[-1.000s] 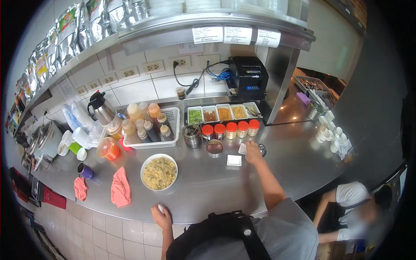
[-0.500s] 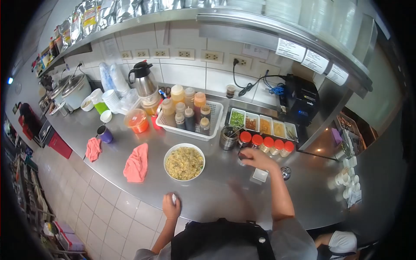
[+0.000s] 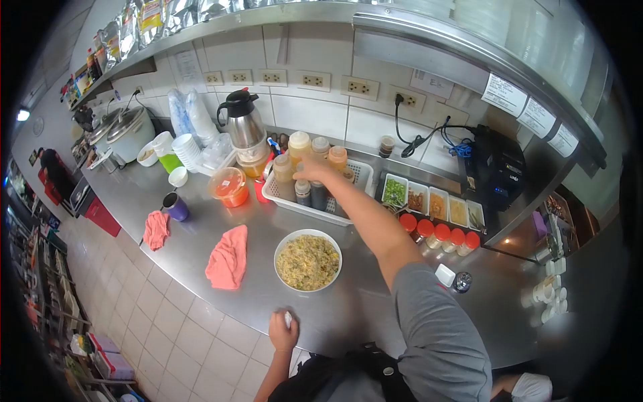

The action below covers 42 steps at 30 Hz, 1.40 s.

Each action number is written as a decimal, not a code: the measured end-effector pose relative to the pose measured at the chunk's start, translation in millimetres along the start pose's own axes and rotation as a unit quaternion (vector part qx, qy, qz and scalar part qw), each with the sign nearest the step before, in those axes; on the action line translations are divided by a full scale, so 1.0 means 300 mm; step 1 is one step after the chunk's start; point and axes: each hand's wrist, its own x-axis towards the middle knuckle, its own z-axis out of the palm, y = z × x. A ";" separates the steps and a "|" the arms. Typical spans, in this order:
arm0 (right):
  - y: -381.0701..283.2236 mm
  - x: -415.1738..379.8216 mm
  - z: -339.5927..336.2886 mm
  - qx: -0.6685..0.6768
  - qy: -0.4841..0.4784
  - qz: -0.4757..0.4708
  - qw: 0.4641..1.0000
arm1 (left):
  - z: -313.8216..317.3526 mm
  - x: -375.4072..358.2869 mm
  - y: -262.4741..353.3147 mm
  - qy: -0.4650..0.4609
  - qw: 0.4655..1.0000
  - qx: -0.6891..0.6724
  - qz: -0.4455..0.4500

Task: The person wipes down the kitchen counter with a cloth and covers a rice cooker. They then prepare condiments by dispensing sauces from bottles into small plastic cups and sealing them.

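My left hand (image 3: 284, 329) rests closed near the counter's front edge, with a small white crumpled thing (image 3: 288, 319) showing between its fingers. I cannot make out whether that is paper or cloth. In front of it stands a white bowl (image 3: 278, 275) heaped with fried rice (image 3: 308, 262). My right hand (image 3: 316, 169) reaches over squeeze bottles (image 3: 284, 173) in a white plastic basket (image 3: 365, 181). Its fingers point down among the bottle tops; their grip is not clear. Dark sauce bottles (image 3: 303, 194) stand just below the hand.
Pink cloths (image 3: 228, 258) and a purple cup (image 3: 176, 207) lie left of the bowl. Red-lidded jars (image 3: 439, 236), topping trays (image 3: 429, 201), a small white dish (image 3: 445, 275) and a printer (image 3: 492, 164) are to the right. A thermos (image 3: 242, 120) stands behind; a steel shelf (image 3: 429, 40) overhangs.
My right hand has left the dark object it was touching beside the red-lidded jars and moved left to the bottle basket. The left hand stays closed by the edge. The view has shifted.
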 end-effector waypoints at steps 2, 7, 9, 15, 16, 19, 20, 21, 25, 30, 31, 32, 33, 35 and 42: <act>-0.015 0.027 0.026 -0.069 -0.023 0.013 0.997 | -0.008 -0.002 -0.001 -0.001 1.000 0.001 0.006; 0.032 -0.002 0.150 -0.001 0.048 -0.050 0.998 | 0.032 -0.018 -0.037 -0.006 1.000 -0.030 0.002; 0.011 -0.030 0.129 -0.061 0.060 -0.004 0.996 | 0.027 -0.018 -0.023 -0.024 0.999 -0.031 0.017; 0.042 -0.066 0.059 -0.013 -0.012 0.137 0.990 | 0.022 -0.012 -0.005 0.001 1.000 -0.007 0.020; 0.058 -0.068 0.053 0.005 -0.043 0.122 0.992 | 0.019 -0.012 -0.001 -0.003 1.000 -0.012 0.014; 0.090 -0.032 0.111 0.064 0.030 0.140 0.988 | -0.001 -0.004 0.030 -0.008 1.000 -0.026 0.011; 0.085 -0.030 0.104 0.065 0.032 0.141 0.987 | -0.003 0.000 0.036 -0.008 0.999 -0.036 0.012; 0.078 -0.026 0.098 0.041 0.027 0.128 0.991 | 0.001 -0.002 0.028 -0.009 0.999 -0.036 0.013; 0.063 0.019 0.060 0.040 0.010 0.094 0.995 | 0.028 -0.005 -0.005 -0.012 1.000 -0.012 0.008; 0.448 0.395 0.395 0.026 -0.040 -0.028 0.998 | 0.022 -0.023 -0.034 -0.007 0.999 0.017 -0.027; 0.367 0.377 0.381 0.032 -0.049 -0.039 0.998 | 0.016 -0.014 -0.029 -0.028 0.999 0.010 -0.012; 0.271 0.315 0.281 0.056 -0.007 -0.027 0.998 | 0.013 -0.010 -0.019 -0.030 0.999 0.012 -0.012; 0.248 0.281 0.243 0.034 0.012 -0.015 0.999 | 0.009 -0.004 -0.003 -0.018 1.000 -0.001 -0.020; 0.195 0.261 0.218 -0.054 0.018 0.008 0.998 | 0.016 0.006 0.010 -0.039 0.999 -0.023 -0.001; 0.038 0.242 0.195 -0.097 -0.023 0.216 0.971 | 0.020 -0.005 -0.010 -0.014 0.999 0.002 0.032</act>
